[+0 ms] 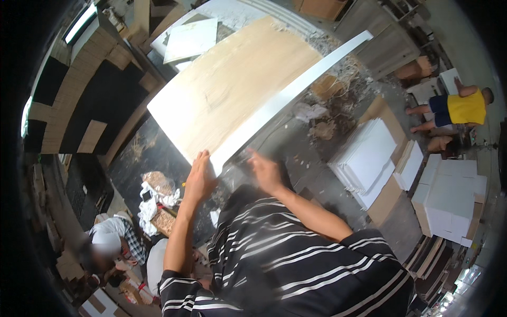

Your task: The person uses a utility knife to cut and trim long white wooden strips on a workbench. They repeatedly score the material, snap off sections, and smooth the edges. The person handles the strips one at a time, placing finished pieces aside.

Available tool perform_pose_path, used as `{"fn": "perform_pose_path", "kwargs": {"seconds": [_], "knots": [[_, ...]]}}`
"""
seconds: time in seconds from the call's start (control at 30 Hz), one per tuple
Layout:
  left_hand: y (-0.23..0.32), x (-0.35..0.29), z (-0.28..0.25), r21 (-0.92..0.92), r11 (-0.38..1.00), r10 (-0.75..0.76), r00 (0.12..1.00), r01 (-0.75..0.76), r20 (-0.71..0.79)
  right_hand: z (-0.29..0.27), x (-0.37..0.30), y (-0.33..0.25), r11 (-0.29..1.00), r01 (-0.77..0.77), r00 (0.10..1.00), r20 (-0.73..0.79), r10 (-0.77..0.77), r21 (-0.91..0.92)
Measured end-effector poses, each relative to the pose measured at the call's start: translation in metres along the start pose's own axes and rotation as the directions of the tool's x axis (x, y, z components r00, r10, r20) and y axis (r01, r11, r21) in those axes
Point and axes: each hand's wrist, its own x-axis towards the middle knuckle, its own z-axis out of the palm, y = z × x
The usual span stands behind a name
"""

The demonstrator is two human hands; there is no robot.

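Left grip (pixel 200 177): on the near end of the white strip, by the panel's near corner. Fingers together, nearly straight; thumb hidden, so whether it pinches or only presses cannot be told. Placement would steady that end against the corner.
Right grip (pixel 265 171): to the right of the left grip, just off the strip's outer side. Fingers loosely parted, blurred; nothing seen in it. Being unloaded, it is presumably free to work along that side.
White strip (pixel 274 103): runs from under the left grip, ahead and rightward, along the panel's right edge; its far end juts past the panel. Whether it is fixed or loose: not clear. Lying lengthwise probably keeps it lined up with the edge.
Wood-faced panel (pixel 237 79): ahead of the left grip, bare face up. Laid flat, likely for a stable reference; its support is mostly hidden.
Small white board (pixel 191 41): beyond the panel, ahead of the left grip.
White panel stack (pixel 364 150): right of the right grip, piled flat beside brown cardboard (pixel 388 201), which perhaps shields the faces.
Cloth bundle (pixel 148 214): left of the left grip, among scraps.
Co-worker in yellow (pixel 465 108): far right of the right grip.
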Motion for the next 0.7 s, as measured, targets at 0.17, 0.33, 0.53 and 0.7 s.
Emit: {"fn": "perform_pose_path", "kwargs": {"seconds": [0.17, 0.33, 0.53, 0.7], "knots": [[0.011, -0.032, 0.001, 0.108, 0.994, 0.019, 0.994, -0.007, -0.112, -0.056, 0.046, 0.041, 0.93, -0.133, 0.946, -0.237, 0.223, 0.343], [0.005, -0.094, 0.032, 0.273, 0.955, -0.111, 0.993, 0.117, -0.039, -0.064, 0.043, 0.054, 0.916, -0.272, 0.946, -0.095, 0.311, 0.294], [0.046, -0.164, 0.112, 0.174, 0.906, -0.36, 0.919, 0.386, -0.16, -0.1, 0.018, 0.049, 0.943, -0.212, 0.977, 0.07, 0.201, 0.258], [0.118, -0.134, 0.158, 0.039, 0.799, -0.574, 0.779, 0.601, -0.251, -0.148, 0.02, 0.057, 0.949, -0.237, 0.965, 0.164, 0.206, 0.207]]}}
